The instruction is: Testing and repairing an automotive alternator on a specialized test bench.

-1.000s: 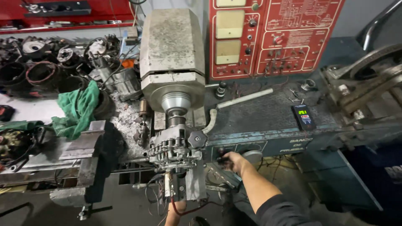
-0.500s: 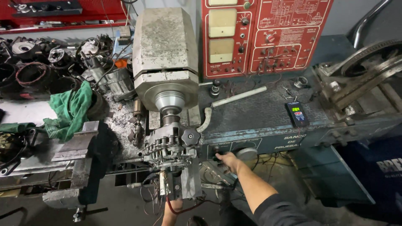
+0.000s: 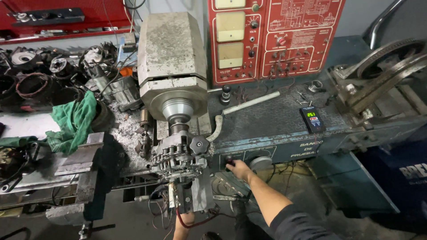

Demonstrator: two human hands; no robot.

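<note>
The alternator (image 3: pixel 178 155), a ribbed grey casting, sits clamped on the bench (image 3: pixel 275 120) directly below the big grey motor housing (image 3: pixel 171 58), its shaft lined up with the housing's round nose. Right of the alternator, the right hand (image 3: pixel 239 169) reaches to the bench's blue front panel, its grip closed around a small dark knob (image 3: pixel 229 161). Below the alternator, the left hand (image 3: pixel 183 221) comes up at the frame's lower edge, touching a red wire (image 3: pixel 187 222) hanging under it; whether that grip is closed I cannot tell. Left of the alternator lies a green rag (image 3: pixel 73 120). Behind and right of it stand a red instrument panel (image 3: pixel 275 40) and 1 small digital meter (image 3: pixel 312 119).
</note>
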